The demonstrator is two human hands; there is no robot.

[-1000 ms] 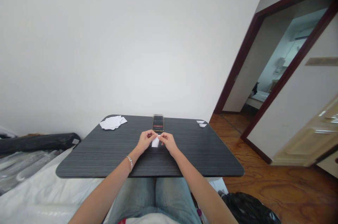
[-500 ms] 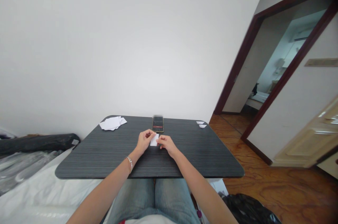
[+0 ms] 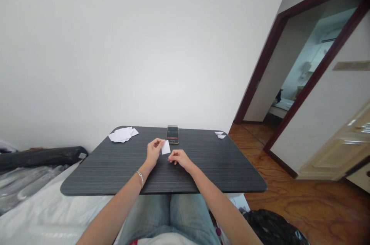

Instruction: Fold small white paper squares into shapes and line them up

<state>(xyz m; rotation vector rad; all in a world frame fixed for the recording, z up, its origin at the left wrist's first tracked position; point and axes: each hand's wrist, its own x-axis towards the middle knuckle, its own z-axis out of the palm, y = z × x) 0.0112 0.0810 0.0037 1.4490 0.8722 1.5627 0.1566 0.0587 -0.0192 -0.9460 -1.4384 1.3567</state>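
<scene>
Plain white wall behind, wood floor and an open doorway [image 3: 300, 79] off to the right, and only the one head view to go on, looking down at a dark striped table [image 3: 115, 168]. On it: a loose pile of white paper slips [image 3: 123, 134] at about 10 o'clock from the hands, a phone [image 3: 172, 136] lying flat at 12 o'clock near the far edge, and two little folded pieces [image 3: 220, 135] out toward 2 o'clock. The left hand [image 3: 153, 150], with a bracelet [image 3: 140, 175] on its wrist, pinches a small white paper slip [image 3: 165, 147] by its left edge between thumb and fingertips, lifted a bit off the table. The slip sticks out to the hand's right, at roughly its 3 o'clock, just in front of the phone. The right hand [image 3: 178, 158] is loosely curled with fingertips down on the table, gripping nothing, just below and right of the slip and not touching it. Risk-wise, I'd say a thin one-edge pinch like that lets the slip droop or twist, so any crease could come out crooked. It could also flutter loose, and it hangs close enough to the phone that a careless move might knock it.
</scene>
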